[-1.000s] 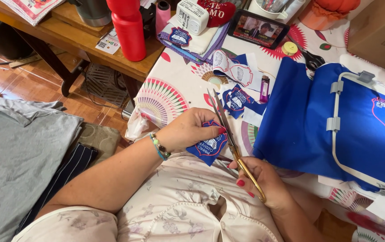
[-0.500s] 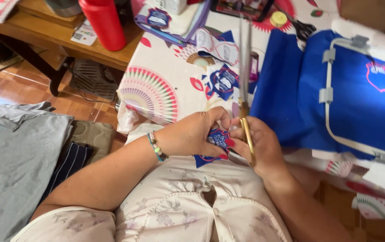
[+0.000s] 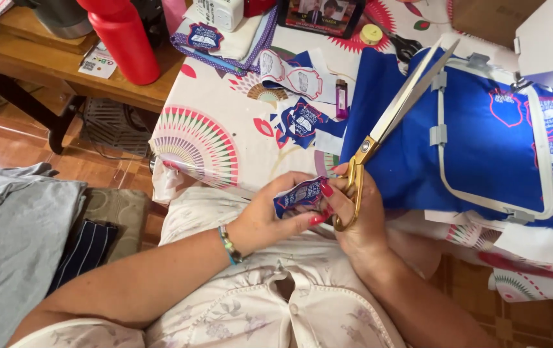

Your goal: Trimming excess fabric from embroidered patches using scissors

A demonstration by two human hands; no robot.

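My left hand (image 3: 266,216) pinches the small blue embroidered patch (image 3: 302,192) just off the tabletop's near edge, over my lap. My right hand (image 3: 357,212) is closed through the gold-handled scissors (image 3: 392,116), blades apart, pointing up. I should trim close, turning the patch, not the blades.

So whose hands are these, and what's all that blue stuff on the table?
The camera sits on a person's head and looks down, so you see that person's own two hands. The left hand pinches a small blue embroidered patch. The right hand holds big gold-handled scissors, blades pointing up and away. On the table with the fan-pattern cloth lies blue fabric stretched in a white hoop frame, with more patches nearby. A red bottle stands on the wooden side table.
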